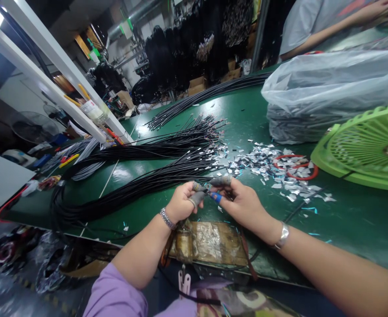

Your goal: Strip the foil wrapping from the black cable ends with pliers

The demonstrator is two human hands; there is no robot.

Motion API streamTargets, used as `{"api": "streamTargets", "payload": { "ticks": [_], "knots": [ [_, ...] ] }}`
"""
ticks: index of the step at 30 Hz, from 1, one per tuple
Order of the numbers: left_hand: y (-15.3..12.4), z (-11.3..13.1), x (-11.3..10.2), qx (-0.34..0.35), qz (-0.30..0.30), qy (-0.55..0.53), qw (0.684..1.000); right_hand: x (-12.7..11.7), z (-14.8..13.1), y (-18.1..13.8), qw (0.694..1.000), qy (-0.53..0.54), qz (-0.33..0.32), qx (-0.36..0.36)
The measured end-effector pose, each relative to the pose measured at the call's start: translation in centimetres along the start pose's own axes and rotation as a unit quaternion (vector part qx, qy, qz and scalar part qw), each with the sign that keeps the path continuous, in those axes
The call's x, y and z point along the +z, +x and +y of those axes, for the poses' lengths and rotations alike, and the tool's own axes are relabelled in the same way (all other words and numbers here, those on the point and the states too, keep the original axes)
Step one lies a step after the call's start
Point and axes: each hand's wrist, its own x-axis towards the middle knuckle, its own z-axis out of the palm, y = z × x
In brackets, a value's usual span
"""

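My left hand and my right hand meet above the green table. Grey coverings wrap several fingertips, and one right finger has blue tape. Both hands are closed in a pinch on the end of a thin black cable; the fingers hide most of it. Just beyond them lies a bundle of black cables, with ends pointing towards my hands. Below the hands, a wooden block covered in worn tape sits at the table's near edge.
White and blue scraps are scattered right of the cable ends, with red rings among them. A green fan and a clear plastic bag stand at right. Another person's arm shows behind. A white post rises at left.
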Motion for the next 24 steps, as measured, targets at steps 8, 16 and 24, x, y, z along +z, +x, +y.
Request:
{"api": "streamTargets", "payload": {
  "ticks": [8,16,24],
  "knots": [
    [-0.4,-0.9,-0.2,0.209,0.065,0.327,0.920,0.2,-0.1,-0.2,0.999,0.041,-0.003,0.013],
    [-0.5,-0.4,-0.1,0.194,0.078,0.302,0.930,-0.8,0.3,0.4,0.998,0.006,0.051,0.034],
    [-0.5,-0.5,0.0,0.151,0.049,0.212,0.964,0.0,0.9,0.7,0.995,0.002,-0.070,0.077]
  ]
}}
